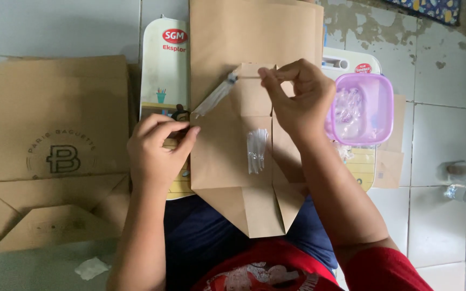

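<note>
Two bare forearms, no watch, rings or bracelets seen. Left hand (155, 153) and right hand (300, 99) both uncovered. Red short sleeve (384, 269) shows at the right upper arm only. Red shirt front (260, 272) carries a pale printed graphic, partly cut off by the lower edge. Dark blue shorts or trousers (206, 237) cover the lap.

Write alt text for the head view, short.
Seen from above, a person's right hand and left hand stretch a clear strip over a flattened brown paper bag on their lap. A small clear bundle lies on the bag. A lilac lidded box sits to the right, more folded bags to the left on the tiled floor.
</note>
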